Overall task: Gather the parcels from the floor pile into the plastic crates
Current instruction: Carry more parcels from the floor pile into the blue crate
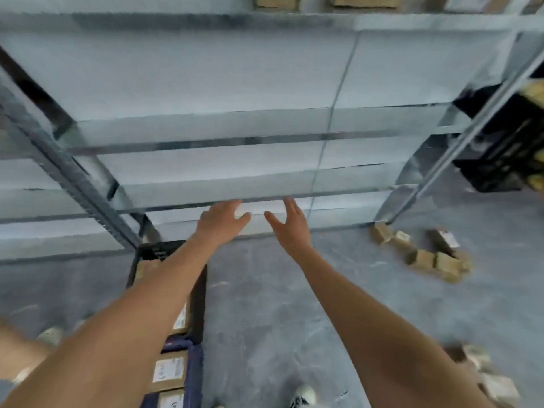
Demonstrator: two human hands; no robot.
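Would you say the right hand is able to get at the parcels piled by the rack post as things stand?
Probably not yet: the right hand is empty and open, but the parcels lie well off to its right across bare floor; nothing blocks the way.

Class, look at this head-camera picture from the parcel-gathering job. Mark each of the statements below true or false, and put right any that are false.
1. Both hands are empty. True: the left hand and right hand reach forward with fingers spread.
2. The crate on the left holds no parcels. False: labelled parcels lie in the crate under the left arm.
3. A pile of parcels lies on the floor to the right. True: the parcels sit by the shelf post.
4. The right hand grips a box. False: it holds nothing.
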